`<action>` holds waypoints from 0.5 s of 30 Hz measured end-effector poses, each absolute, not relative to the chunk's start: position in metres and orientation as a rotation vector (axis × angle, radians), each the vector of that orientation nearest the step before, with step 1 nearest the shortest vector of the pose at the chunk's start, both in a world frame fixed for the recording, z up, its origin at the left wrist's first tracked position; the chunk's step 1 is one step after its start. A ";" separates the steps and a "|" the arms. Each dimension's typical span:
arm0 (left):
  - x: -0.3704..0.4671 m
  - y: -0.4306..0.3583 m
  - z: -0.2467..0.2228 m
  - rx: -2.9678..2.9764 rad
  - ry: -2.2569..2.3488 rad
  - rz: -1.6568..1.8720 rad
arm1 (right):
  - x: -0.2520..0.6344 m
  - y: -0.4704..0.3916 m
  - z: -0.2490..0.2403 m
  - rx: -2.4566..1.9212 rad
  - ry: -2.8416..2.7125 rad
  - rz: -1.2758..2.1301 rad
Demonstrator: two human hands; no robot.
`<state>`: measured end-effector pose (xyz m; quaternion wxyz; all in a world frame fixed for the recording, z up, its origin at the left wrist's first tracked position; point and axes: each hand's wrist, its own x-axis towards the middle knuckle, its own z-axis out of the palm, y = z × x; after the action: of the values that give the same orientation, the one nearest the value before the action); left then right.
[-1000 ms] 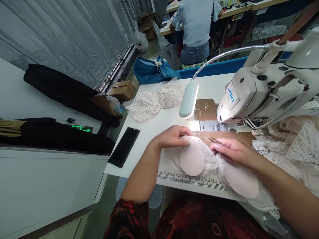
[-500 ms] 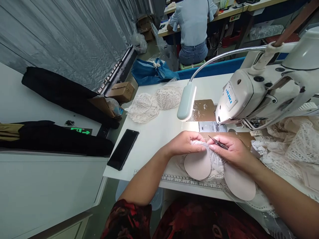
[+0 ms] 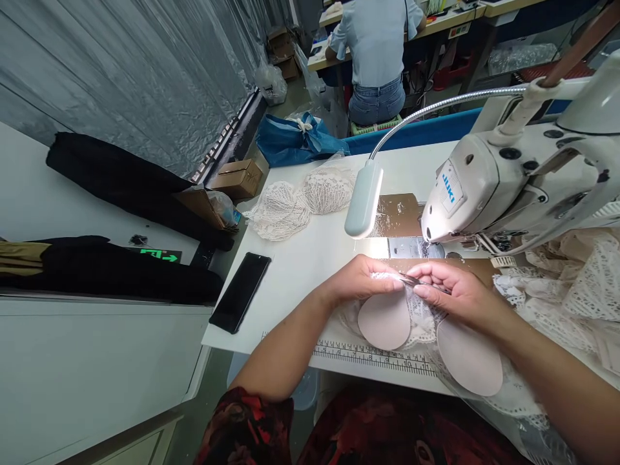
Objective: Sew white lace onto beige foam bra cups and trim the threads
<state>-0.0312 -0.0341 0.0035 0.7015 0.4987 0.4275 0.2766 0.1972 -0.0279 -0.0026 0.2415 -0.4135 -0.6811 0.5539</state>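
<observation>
My left hand (image 3: 364,279) pinches the upper edge of a white lace bra (image 3: 420,323) with pale padded cups. One smooth cup (image 3: 386,321) hangs below my fingers; the other cup (image 3: 471,356) lies under my right forearm. Closed around small metal thread snips (image 3: 420,283) is my right hand (image 3: 448,289), and their tips meet the lace edge by my left fingertips. Both hands are in front of the sewing machine (image 3: 465,187), short of its needle. My fingers hide the exact spot where the snips touch.
A finished-looking lace bra (image 3: 303,200) lies at the back left of the white table (image 3: 295,271). Nearby are a black phone (image 3: 240,292), a lamp head (image 3: 364,199) and a printed ruler (image 3: 372,356). More lace (image 3: 576,290) is heaped at right. A co-worker (image 3: 375,58) sits beyond.
My right hand has turned the snips so that their tips now point to the lace edge at my left fingertips. My left hand keeps its hold; the view has shifted slightly.
</observation>
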 end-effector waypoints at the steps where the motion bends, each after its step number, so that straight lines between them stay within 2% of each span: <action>1: -0.030 -0.034 0.003 1.109 0.943 0.616 | 0.195 -0.029 -0.002 -1.129 -1.867 1.520; 15: -0.028 -0.032 0.003 1.137 0.908 0.575 | 0.189 -0.031 -0.005 -1.172 -1.905 1.504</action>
<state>-0.0277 -0.0320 0.0028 0.7092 0.5123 0.4092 0.2589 0.1885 -0.0308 -0.0051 0.2211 -0.4242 -0.6893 0.5441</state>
